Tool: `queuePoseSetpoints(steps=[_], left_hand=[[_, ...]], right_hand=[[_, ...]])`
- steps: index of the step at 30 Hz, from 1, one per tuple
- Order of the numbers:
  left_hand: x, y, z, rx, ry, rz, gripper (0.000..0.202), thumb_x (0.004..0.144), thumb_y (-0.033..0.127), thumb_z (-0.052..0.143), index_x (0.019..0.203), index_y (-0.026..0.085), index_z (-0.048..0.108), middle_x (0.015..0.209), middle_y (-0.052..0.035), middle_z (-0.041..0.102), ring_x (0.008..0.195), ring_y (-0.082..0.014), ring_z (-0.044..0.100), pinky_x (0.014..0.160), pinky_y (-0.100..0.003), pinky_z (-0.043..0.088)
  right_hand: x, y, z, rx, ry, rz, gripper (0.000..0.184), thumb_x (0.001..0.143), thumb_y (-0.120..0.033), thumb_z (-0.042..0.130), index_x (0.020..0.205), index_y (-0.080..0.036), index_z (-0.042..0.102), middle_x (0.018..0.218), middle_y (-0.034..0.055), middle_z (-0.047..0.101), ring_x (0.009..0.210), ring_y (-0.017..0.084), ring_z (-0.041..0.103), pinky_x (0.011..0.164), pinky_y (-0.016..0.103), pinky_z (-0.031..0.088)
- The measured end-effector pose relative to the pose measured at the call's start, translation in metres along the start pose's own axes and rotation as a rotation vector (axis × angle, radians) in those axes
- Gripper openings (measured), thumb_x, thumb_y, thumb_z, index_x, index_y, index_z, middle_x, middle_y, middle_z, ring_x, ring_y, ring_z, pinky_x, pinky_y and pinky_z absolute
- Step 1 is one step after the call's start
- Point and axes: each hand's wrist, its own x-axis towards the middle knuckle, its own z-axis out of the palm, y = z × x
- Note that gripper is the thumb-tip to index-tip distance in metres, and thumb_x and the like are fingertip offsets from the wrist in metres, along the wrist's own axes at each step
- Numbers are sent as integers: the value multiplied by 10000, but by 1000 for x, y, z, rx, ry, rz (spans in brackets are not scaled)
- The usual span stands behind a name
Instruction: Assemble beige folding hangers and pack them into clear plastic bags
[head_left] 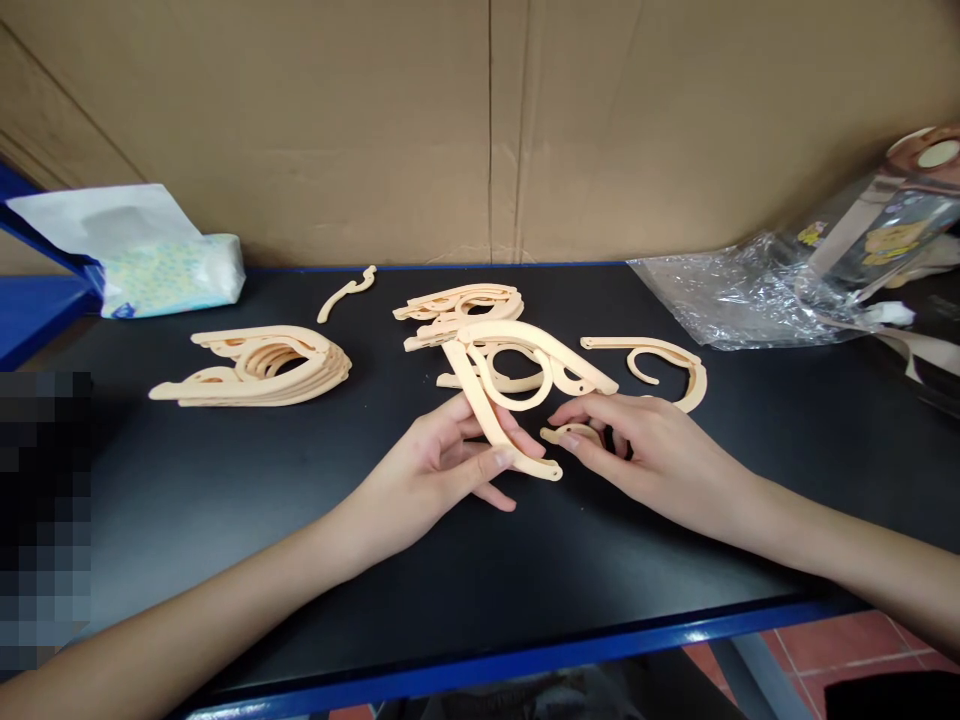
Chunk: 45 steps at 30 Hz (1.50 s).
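Right of the finished-looking stack of looped cream plastic pieces (pixel 301 382), the left hand (pixel 435 458) pinches an unfinished-looking curved cream plastic frame (pixel 478 396); the right hand (pixel 654 446) pinches a small cream plastic part (pixel 553 436).

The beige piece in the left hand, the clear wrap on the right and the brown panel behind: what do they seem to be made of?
Piece: probably moulded plastic, satin finish; even colour, smooth edges, no visible grain.
Wrap: likely thin plastic film, glossy; see-through, with crinkled highlights.
Panel: perhaps cardboard, dull; plain brown with straight crease-like lines.
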Motion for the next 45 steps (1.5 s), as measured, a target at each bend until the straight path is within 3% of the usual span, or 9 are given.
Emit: queuePoseSetpoints(steps=[8, 12, 20, 26, 30, 32, 37, 42, 45], left_hand=[[-5, 1, 5, 62, -43, -16, 147, 918, 260, 634, 1014, 167, 572, 988, -40, 683, 905, -168, 695, 665, -227, 607], [-8, 1, 9, 139, -161, -91, 198, 943, 305, 589, 1103, 191, 562, 962, -52, 701, 889, -185, 707, 656, -236, 573], [-8, 0, 17, 290, -286, -193, 229, 938, 383, 591, 1059, 190, 619, 977, -61, 761, 644, -118, 681, 566, -193, 494], [-10, 1, 15, 546, -195, 44, 308, 962, 452, 541, 950, 193, 707, 755, 0, 716, 595, -98, 586, 548, -185, 409], [-9, 5, 10, 375, -80, 82, 601, 980, 624, 317, 997, 146, 681, 876, -67, 699, 630, -123, 586, 531, -216, 416], [-7, 6, 10, 291, -58, 20, 563, 939, 647, 416, 943, 143, 667, 823, -59, 681, 624, -130, 585, 501, -211, 405], [-2, 5, 15, 216, -67, -179, 244, 803, 369, 746, 836, 149, 647, 703, 1, 629, 607, -111, 577, 490, -178, 444], [-1, 8, 13, 8, 82, -92, 215, 771, 275, 782, 746, 149, 610, 737, -3, 684, 639, -103, 620, 574, -191, 545], [-1, 11, 12, -63, 175, -11, 211, 767, 242, 795, 717, 142, 615, 747, 0, 679, 674, -103, 632, 563, -172, 553]], right_hand=[[0, 1, -1, 12, 106, -66, 219, 965, -370, 545, 1103, -224, 633, 1058, 26, 693, 868, 156, 638, 760, 292, 489], [-1, 1, -4, 114, 175, -154, 272, 982, -408, 528, 1166, -219, 595, 1156, 54, 669, 1096, 192, 604, 936, 330, 464], [-2, -11, -4, 422, 20, -181, 280, 892, -311, 679, 1128, -219, 561, 1049, 7, 621, 907, 127, 582, 819, 255, 481], [-4, -12, -2, 464, 82, -204, 199, 897, -161, 589, 1084, -197, 530, 833, -24, 546, 750, 108, 537, 699, 248, 471], [-5, -14, -8, 240, 75, -402, 21, 913, -202, 578, 933, -204, 578, 730, -33, 507, 715, 121, 494, 740, 293, 425], [-5, -16, -8, 110, 52, -501, 77, 879, -242, 635, 844, -203, 579, 717, -30, 534, 739, 134, 505, 800, 327, 413], [-5, -17, 2, -132, 90, -645, 84, 836, -221, 629, 764, -193, 595, 826, 25, 643, 888, 185, 573, 934, 393, 425], [-8, -12, 2, -259, 384, -653, 181, 883, -270, 637, 1030, -184, 575, 1115, 119, 663, 1035, 235, 611, 872, 399, 496], [-8, -11, -4, -229, 484, -520, 248, 878, -328, 685, 1018, -196, 529, 1016, 100, 666, 932, 213, 640, 753, 333, 519]])
